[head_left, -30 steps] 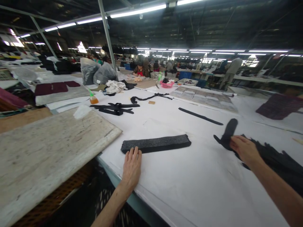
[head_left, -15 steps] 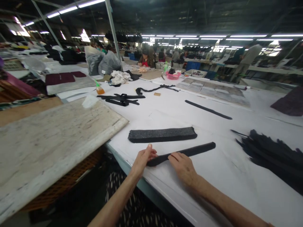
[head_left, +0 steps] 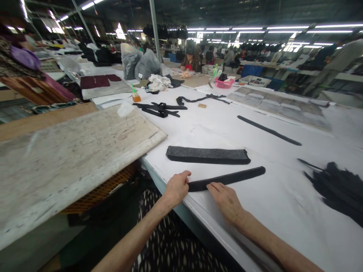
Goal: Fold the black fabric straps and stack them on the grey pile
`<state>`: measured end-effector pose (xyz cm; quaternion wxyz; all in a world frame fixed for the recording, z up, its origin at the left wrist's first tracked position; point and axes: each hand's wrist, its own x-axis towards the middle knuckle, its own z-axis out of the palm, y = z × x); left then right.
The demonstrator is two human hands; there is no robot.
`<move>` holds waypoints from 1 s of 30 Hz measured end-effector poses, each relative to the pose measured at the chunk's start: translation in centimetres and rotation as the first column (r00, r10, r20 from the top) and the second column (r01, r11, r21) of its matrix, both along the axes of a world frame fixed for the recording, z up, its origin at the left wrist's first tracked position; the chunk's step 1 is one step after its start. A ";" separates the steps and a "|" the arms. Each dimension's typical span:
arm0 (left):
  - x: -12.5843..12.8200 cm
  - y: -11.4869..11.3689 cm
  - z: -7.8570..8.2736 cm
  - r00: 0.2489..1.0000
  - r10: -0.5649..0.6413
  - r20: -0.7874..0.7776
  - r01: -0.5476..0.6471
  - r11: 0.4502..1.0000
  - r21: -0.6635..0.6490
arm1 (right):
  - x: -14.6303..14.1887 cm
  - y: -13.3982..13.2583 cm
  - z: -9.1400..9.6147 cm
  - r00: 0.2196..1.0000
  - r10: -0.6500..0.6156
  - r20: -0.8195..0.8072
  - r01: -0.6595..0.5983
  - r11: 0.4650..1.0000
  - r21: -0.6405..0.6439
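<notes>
A narrow black fabric strip [head_left: 236, 177] lies slantwise near the front edge of the white table. My left hand [head_left: 178, 187] is closed at its left end, thumb and curled fingers pinching it. The fingers of my right hand [head_left: 225, 198] are bent together and press on the strip's near edge, around its middle; the thumb is hidden. Just beyond the strip rests a neat stack of black-and-grey strips [head_left: 208, 155], touched by neither hand.
A loose heap of black strips [head_left: 337, 189] is at the right. One more strip [head_left: 269, 130] and a tangle of black bands [head_left: 160, 108] lie farther back. A stained board [head_left: 85, 147] juts in from the left. An orange bottle [head_left: 136, 96] and pink basket [head_left: 224, 83] stand beyond.
The view has swung left and down a little. My left hand has turned and closed over the strip's left end; the right hand stays at its middle.
</notes>
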<state>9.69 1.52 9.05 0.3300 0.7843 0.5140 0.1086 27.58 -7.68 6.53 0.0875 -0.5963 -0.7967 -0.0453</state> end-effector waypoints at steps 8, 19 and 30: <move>-1.0 0.2 -0.1 0.981 -0.064 -0.181 0.088 0.988 0.127 | -1.9 2.7 1.2 0.979 -0.062 -0.193 0.063 0.998 -0.002; -2.3 0.7 -0.6 0.991 -0.132 -0.003 0.132 0.987 0.090 | -4.1 5.7 0.2 0.997 0.011 -0.082 -0.023 0.989 -0.144; -3.3 0.6 -1.0 0.976 -0.164 -0.141 0.189 0.964 0.188 | -3.9 5.4 -0.6 0.995 0.075 -0.063 -0.072 0.996 0.046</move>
